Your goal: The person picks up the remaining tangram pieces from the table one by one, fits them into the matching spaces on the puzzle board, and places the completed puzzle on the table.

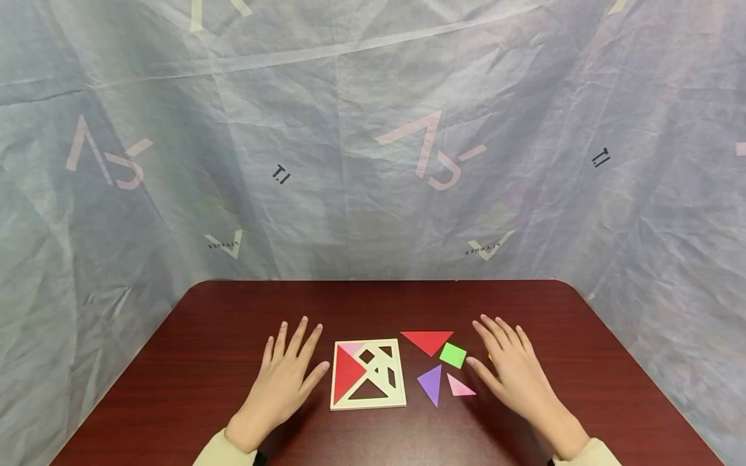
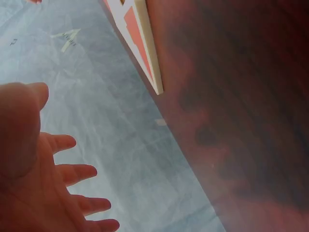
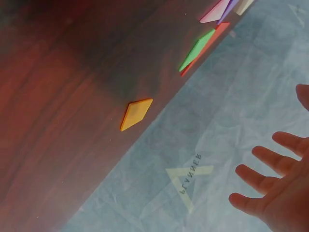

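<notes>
- Two bare hands are held out over a dark red table (image 1: 175, 388), one on each side of a square, cream puzzle board (image 1: 399, 395).
- The left hand (image 1: 283, 373) is just to the left of the board, not touching it. Its fingers are straight and spread wide.
- The right hand (image 1: 514, 370) is off to the right of the board, past the loose bits. Its fingers are stretched out and spread too.
- Inside the board, a big red triangle (image 1: 348, 374) fills the left side, and a pink piece (image 1: 350, 348) sits at the top left. Five holes in the board show the dark table.
- To the right of the board I see a loose red triangle (image 1: 428, 342), the one farthest back.
- A green square (image 1: 452, 355) lies near its tip, farther out from the board.
- A purple triangle (image 1: 431, 384) is nearer the board's right edge, and a small pink triangle (image 1: 461, 386) lies just past it.
- A yellow piece (image 3: 136, 114) lies farthest right of the board, mostly hidden by the right hand from above.
- Behind the board and table hangs a wrinkly grey cloth (image 1: 344, 142) with letters on it.
</notes>
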`<state>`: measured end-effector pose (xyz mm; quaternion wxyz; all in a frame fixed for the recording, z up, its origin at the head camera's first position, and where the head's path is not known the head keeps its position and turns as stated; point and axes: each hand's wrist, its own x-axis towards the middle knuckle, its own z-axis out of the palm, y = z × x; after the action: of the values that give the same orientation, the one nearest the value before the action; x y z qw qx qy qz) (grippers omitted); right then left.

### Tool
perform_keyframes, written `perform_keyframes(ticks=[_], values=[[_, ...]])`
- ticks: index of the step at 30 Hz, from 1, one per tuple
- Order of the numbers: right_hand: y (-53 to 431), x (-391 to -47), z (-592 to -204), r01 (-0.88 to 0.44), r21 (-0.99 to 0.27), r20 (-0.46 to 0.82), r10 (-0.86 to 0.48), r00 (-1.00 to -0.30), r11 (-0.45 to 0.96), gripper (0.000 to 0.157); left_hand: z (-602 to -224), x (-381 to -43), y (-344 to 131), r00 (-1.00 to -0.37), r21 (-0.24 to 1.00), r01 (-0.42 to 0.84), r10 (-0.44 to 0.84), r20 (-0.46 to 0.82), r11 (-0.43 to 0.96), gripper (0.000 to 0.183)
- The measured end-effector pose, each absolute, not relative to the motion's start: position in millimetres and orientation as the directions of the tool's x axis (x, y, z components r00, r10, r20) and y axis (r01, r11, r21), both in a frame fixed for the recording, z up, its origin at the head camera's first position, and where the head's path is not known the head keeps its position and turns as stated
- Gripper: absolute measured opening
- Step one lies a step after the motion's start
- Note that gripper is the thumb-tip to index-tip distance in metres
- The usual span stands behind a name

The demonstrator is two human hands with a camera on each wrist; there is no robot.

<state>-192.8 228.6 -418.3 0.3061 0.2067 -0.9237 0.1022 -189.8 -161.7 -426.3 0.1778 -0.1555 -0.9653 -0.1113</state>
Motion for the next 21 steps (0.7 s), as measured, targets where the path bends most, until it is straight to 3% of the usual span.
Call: perform_keyframes(ticks=[7,21], values=[[220,-210,-422,-0.486,-0.028,0.625,-0.364,-0.691,0.874,0.055,-430,-197,-157,-0.860,0.133,0.389,0.308,0.407,0.912,0.058],[199,-236,-432,-0.540,0.019,0.563,-0.455,-0.690,0.841,0.048,-442,-211,-150,-0.850,0.079,0.447,0.395,0.348,0.891,0.053]])
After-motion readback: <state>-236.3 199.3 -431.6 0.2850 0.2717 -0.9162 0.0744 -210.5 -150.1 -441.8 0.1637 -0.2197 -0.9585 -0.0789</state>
